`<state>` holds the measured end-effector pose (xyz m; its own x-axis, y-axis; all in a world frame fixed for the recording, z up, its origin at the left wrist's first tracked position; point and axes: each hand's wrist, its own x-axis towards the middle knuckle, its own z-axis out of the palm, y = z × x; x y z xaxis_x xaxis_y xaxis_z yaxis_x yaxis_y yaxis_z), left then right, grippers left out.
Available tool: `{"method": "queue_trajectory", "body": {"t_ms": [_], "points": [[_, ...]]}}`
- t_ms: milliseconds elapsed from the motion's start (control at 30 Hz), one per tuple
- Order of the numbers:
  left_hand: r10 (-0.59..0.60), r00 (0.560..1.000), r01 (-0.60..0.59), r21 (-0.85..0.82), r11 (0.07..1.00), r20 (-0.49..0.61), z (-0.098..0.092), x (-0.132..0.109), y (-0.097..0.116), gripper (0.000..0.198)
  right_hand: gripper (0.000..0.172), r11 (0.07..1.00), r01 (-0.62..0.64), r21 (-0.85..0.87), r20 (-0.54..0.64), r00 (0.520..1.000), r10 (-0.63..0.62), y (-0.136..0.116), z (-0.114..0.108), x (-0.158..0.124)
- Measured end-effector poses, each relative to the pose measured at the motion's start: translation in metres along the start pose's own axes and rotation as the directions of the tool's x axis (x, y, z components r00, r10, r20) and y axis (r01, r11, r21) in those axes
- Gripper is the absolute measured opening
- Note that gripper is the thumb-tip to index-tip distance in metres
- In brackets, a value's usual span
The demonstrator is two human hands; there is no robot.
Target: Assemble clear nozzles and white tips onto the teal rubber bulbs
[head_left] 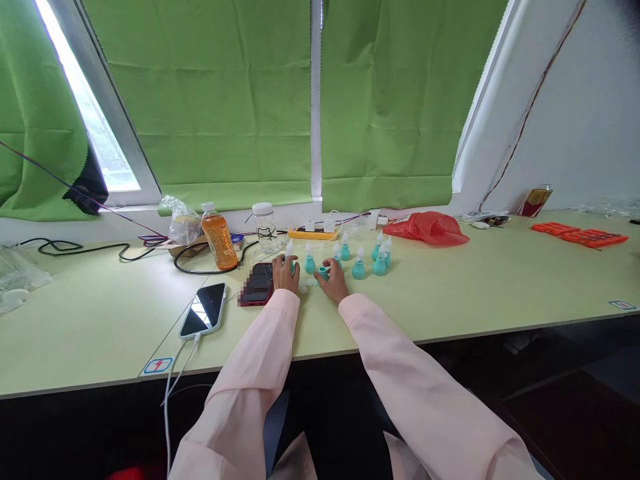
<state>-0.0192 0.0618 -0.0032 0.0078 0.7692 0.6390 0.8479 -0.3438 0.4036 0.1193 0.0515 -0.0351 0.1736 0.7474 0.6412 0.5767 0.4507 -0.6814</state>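
Both my arms in pink sleeves reach to the middle of the pale green table (450, 293). My left hand (285, 272) is closed round a teal bulb bottle with a white tip (290, 252). My right hand (332, 280) grips a teal bulb (323, 272) whose top is open. A small clear piece (305, 287) lies on the table between my hands. Several more teal bottles with white tips (359, 265) stand in a loose row just beyond my right hand.
A dark red phone (257, 283) lies left of my left hand, and a white phone (203, 310) on a cable lies nearer the edge. Behind stand an orange drink bottle (219, 237), a clear jar (265, 227), a yellow power strip (313, 232) and a red bag (427, 228). Orange trays (580, 235) sit far right.
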Motion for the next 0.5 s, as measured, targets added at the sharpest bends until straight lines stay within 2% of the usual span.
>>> {"method": "queue_trajectory", "body": {"t_ms": [167,333,500], "points": [[0.03,0.999,-0.029,-0.023,0.999,0.04,-0.003,-0.002,0.003,0.019,0.025,0.999,0.038,-0.003,-0.046,0.998,-0.038,-0.008,-0.005,-0.001],[0.031,0.992,-0.028,-0.025,0.999,0.119,-0.005,-0.005,0.008,0.036,0.022,0.998,0.067,0.014,-0.098,0.993,-0.065,-0.017,-0.013,-0.002],[0.124,0.976,-0.116,-0.053,0.992,0.178,-0.007,-0.011,0.014,0.035,0.023,0.995,0.079,0.067,-0.038,0.996,-0.077,-0.02,-0.016,-0.002]]}}
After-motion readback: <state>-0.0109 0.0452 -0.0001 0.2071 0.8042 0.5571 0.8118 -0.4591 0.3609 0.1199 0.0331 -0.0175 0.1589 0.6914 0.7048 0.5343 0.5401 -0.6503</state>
